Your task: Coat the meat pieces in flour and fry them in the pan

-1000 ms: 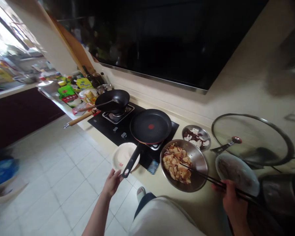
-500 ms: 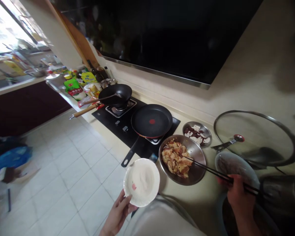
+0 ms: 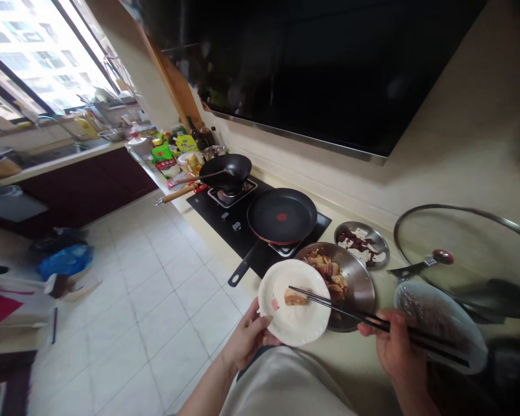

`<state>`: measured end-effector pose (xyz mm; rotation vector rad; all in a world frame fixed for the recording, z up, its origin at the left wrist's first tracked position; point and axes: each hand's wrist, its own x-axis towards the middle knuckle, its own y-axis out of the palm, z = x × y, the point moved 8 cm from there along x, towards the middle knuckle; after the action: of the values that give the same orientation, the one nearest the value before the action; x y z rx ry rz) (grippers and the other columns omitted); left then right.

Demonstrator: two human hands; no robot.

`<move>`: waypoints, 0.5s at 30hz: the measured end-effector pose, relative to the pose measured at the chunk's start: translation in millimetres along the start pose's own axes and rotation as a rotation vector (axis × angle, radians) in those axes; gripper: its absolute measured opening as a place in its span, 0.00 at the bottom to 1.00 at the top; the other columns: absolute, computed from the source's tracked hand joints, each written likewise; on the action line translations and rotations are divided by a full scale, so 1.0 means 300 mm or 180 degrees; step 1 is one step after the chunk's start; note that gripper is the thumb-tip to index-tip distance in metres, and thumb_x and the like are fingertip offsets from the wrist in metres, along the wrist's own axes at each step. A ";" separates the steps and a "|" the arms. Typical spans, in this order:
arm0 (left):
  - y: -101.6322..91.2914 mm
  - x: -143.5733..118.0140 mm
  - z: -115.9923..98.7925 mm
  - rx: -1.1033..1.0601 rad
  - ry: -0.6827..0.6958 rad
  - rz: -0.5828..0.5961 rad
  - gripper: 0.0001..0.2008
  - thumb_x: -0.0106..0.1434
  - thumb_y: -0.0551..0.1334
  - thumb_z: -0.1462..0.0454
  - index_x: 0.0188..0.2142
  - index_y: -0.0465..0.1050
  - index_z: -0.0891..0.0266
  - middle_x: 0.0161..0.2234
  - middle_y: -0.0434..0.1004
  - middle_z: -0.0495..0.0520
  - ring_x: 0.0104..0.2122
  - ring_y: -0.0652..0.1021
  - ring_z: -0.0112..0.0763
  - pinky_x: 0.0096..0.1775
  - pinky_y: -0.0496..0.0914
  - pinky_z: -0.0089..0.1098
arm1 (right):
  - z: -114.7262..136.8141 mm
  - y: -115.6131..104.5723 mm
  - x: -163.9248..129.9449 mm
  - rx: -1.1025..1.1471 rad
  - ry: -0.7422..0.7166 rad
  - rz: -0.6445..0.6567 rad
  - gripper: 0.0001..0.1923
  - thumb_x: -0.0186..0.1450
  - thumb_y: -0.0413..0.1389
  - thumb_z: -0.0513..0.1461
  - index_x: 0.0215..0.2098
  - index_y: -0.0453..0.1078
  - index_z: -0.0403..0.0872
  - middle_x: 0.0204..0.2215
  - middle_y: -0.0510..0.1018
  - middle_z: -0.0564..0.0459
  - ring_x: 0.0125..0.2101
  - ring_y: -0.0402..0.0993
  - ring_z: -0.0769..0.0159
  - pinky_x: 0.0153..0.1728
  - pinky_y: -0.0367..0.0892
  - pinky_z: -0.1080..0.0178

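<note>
My left hand (image 3: 251,335) grips the rim of a white plate (image 3: 277,323), held up near the counter's front edge. Black chopsticks (image 3: 364,316) are in my closed right hand (image 3: 394,346), their tips over the plate. At those tips is a pale brown slice of meat (image 3: 295,297), on or just above the plate; which of the two I cannot tell. A steel bowl (image 3: 364,289) of sauced meat slices (image 3: 335,280) stands right behind the plate, which hides part of it. A small pinkish mark shows on the plate's inner face.
On the black gas hob (image 3: 212,208) sit a frying pan (image 3: 281,216) and a wok (image 3: 227,170). A smaller steel dish (image 3: 372,237) holds dark and white pieces. A glass lid (image 3: 468,207) leans by the wall, near a wrapped bowl (image 3: 442,323). The range hood (image 3: 307,75) hangs above.
The chopsticks have moved left from the steel bowl to the plate with a meat slice. The plate now overlaps the bowl in view. The camera view has shifted.
</note>
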<state>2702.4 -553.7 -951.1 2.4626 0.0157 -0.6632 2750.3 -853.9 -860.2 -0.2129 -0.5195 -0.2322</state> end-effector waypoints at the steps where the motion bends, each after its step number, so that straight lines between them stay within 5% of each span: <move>1: 0.011 0.010 -0.003 -0.0010 0.0004 0.0031 0.29 0.57 0.67 0.63 0.56 0.60 0.62 0.34 0.81 0.56 0.23 0.80 0.32 0.29 0.77 0.32 | 0.018 0.005 0.004 -0.0065 -0.0104 0.0055 0.13 0.72 0.45 0.43 0.32 0.67 0.50 0.16 0.75 0.55 0.15 0.74 0.62 0.20 0.71 0.61; 6: 0.030 0.033 -0.014 -0.0134 0.0013 0.0039 0.26 0.57 0.65 0.65 0.54 0.62 0.62 0.30 0.81 0.55 0.21 0.79 0.31 0.27 0.76 0.30 | 0.120 -0.010 0.009 -0.0463 -0.0726 0.0513 0.10 0.69 0.48 0.40 0.35 0.70 0.51 0.22 0.79 0.53 0.21 0.75 0.62 0.26 0.75 0.59; 11: 0.028 0.044 -0.018 -0.0227 -0.0040 -0.0069 0.29 0.56 0.66 0.66 0.56 0.60 0.63 0.29 0.80 0.54 0.22 0.79 0.31 0.27 0.77 0.30 | 0.203 0.078 -0.018 -0.0630 -0.1148 0.1039 0.09 0.68 0.49 0.37 0.40 0.71 0.52 0.28 0.81 0.54 0.30 0.79 0.62 0.31 0.76 0.62; 15: 0.029 0.056 -0.044 -0.0282 0.0005 -0.0145 0.34 0.53 0.67 0.66 0.58 0.58 0.64 0.33 0.81 0.56 0.21 0.79 0.30 0.27 0.77 0.31 | 0.277 0.089 0.029 -0.0912 -0.1355 0.0902 0.07 0.68 0.50 0.39 0.37 0.71 0.51 0.26 0.81 0.55 0.27 0.79 0.65 0.28 0.76 0.66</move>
<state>2724.6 -556.0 -945.0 2.3837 0.0999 -0.6658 2726.4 -808.4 -789.0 -0.6184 -0.8693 0.0202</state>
